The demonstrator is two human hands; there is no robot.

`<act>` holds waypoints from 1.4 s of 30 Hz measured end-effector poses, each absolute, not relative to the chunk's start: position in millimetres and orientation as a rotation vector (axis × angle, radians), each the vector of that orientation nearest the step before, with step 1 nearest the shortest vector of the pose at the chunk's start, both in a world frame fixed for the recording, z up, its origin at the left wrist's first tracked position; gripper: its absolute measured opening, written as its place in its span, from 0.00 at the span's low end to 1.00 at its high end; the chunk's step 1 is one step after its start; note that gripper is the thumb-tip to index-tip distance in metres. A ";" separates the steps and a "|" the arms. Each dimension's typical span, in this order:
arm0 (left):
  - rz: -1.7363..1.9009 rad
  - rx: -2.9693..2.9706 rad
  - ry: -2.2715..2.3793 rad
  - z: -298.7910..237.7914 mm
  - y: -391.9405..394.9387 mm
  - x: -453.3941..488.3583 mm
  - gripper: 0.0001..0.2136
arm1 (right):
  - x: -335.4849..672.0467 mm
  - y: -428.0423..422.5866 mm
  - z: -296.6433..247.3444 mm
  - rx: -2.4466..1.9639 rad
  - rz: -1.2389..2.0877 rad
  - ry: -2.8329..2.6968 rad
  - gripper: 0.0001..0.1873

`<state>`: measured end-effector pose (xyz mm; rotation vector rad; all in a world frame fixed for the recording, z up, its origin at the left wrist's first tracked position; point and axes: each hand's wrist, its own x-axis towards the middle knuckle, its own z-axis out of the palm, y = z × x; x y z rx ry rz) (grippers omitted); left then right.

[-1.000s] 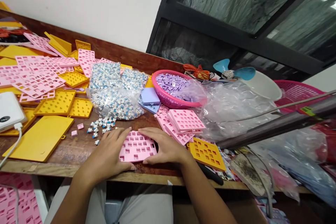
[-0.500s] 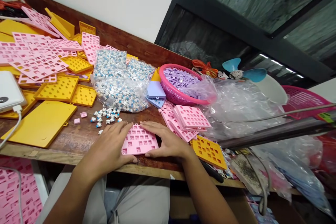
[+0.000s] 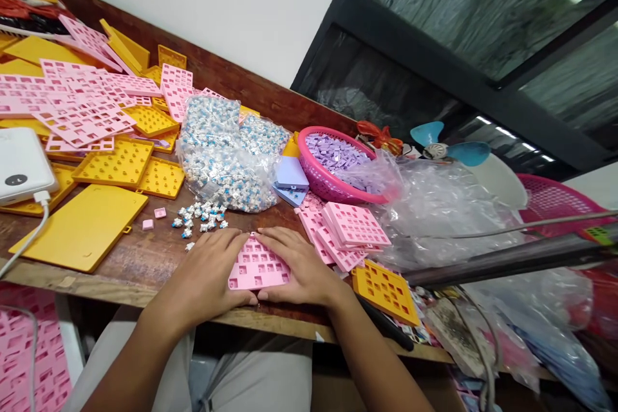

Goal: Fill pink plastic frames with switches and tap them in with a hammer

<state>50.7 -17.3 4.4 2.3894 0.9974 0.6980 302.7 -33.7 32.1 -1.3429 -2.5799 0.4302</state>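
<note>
A pink plastic plate with square holes [image 3: 257, 266] lies flat near the front edge of the wooden table [image 3: 145, 257]. My left hand [image 3: 208, 277] rests on its left side with the fingers stretched over it. On the plate's right side lies my right hand [image 3: 298, 268], fingers flat and pointing left. The two thumbs almost meet at the plate's near edge. Several loose white and blue switches [image 3: 200, 217] lie just beyond my left hand. A clear bag full of the same switches [image 3: 226, 154] sits behind them.
A stack of pink plates [image 3: 348, 232] and a yellow plate [image 3: 385, 288] lie to the right. A pink basket of purple keycaps [image 3: 333, 166] stands behind. Yellow trays [image 3: 84, 226] and pink plates [image 3: 82, 109] cover the left. A white power bank [image 3: 22, 166] sits far left. Crumpled plastic bags [image 3: 444, 206] fill the right.
Both hands have closed in over the pink plate, covering more of it. The view has shifted slightly.
</note>
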 end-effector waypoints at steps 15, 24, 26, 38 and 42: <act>0.809 2.438 0.944 -2.1 -15.6 44.3 0.31 | 283.7 -50.1 40.6 -1.422 0.322 -2.646 0.51; 0.798 2.638 0.876 -6.2 -19.4 47.4 0.29 | 385.6 -181.3 35.3 -2.017 -0.183 -1.894 0.18; 0.784 2.657 0.866 -4.5 -21.1 49.2 0.27 | 406.6 -208.3 25.4 -2.081 -0.225 -1.890 0.19; 0.719 2.737 1.090 -14.5 -40.9 80.6 0.29 | 406.3 -234.3 27.8 -2.068 0.101 -1.888 0.16; 0.712 2.786 1.101 -22.3 -43.2 82.3 0.27 | 393.8 -241.9 36.4 -2.131 0.152 -1.898 0.15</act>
